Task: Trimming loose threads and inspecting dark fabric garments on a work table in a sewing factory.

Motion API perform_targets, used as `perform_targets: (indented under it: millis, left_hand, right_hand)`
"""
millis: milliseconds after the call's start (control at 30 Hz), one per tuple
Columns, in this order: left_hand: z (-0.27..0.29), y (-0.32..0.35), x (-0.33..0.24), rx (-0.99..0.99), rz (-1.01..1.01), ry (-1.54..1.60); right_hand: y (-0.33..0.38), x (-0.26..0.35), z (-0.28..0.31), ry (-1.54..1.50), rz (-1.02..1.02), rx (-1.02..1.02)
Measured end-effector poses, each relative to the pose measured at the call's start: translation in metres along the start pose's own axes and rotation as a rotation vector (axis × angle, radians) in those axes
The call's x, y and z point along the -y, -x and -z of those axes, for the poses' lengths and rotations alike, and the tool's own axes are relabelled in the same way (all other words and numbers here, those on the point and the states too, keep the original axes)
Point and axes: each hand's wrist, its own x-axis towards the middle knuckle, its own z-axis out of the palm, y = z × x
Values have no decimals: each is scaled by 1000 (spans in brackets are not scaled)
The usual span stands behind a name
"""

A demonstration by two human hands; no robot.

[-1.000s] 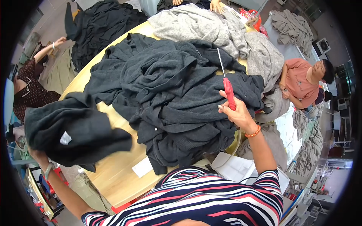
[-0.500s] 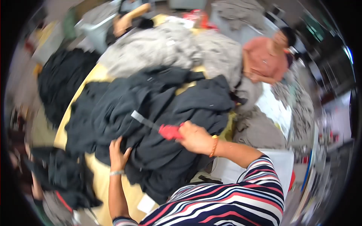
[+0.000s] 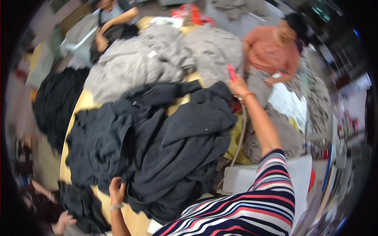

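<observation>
**Two hands at a heap of dark clothing, one holding a red-handled tool**

A head camera looks down on a round, pale yellow wooden bench (image 3: 84, 103) piled with garments. In the middle lies a large heap of black fleece garments (image 3: 157, 137), spread from about 9 o'clock to 3 o'clock across the bench.

The person's left hand (image 3: 117, 192) comes up from the lower edge at about 7 o'clock. It rests on the near edge of the black heap, fingers (image 3: 118, 183) curled into the cloth; whether they pinch a fold or only press on it cannot be told. This is the nearer hand to the heap, touching it.

The right arm, in a sleeve striped red, white and navy, reaches far out toward 1 o'clock. The right hand (image 3: 238, 87) is closed around a slim red-handled tool (image 3: 231, 72), which stands nearly upright out of the fist, its long axis pointing away toward 12 o'clock. Blur hides the tool's working end. The hand hovers at the far right corner of the black heap, the heap lying from it toward 7 o'clock.

Beyond the black heap, at 12 o'clock, sits a mound of light grey fleece garments (image 3: 157, 63). A co-worker in a salmon-pink top (image 3: 271, 53) bends over at 2 o'clock, and another person sits at 11 o'clock.
</observation>
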Motion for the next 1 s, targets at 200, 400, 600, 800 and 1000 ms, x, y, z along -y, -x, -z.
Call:
perform_targets:
  millis: [200,400,600,800,1000]
  left_hand:
    - [10,-4,-136,459,-359,328]
    - [-51,32,-103,-226,-192,-315]
    - [-77,43,-69,-263,-143,193]
    - [-83,55,-48,-180,-133,420]
    - [-11,22,-24,-746,-210,-183]
  right_hand:
    - [108,14,-27,159,539,302]
    - [231,27,-38,292,601,666]
    - [336,23,-35,598,786,820]
    - [389,19,-39,689,735,955]
    - [400,0,-43,346,774,737]
